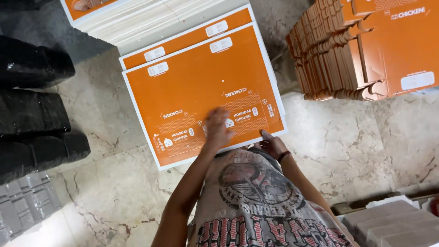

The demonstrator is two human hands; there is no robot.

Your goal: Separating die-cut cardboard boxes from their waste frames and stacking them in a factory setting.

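Where the orange cardboard sheet [201, 91] tops its stack on the marble floor [114, 192], we see the left hand [218, 128] spread flat on it, the right hand [273, 145] open, fingertips at its near edge; folded orange boxes [361, 50] stand just right.

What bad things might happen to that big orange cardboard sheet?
The left hand is blurred mid-swipe on the flat orange cardboard sheet, so it might skid or crease. The sheet overhangs the stack beneath; it may slip onto the marble floor. The right hand only pins one edge.
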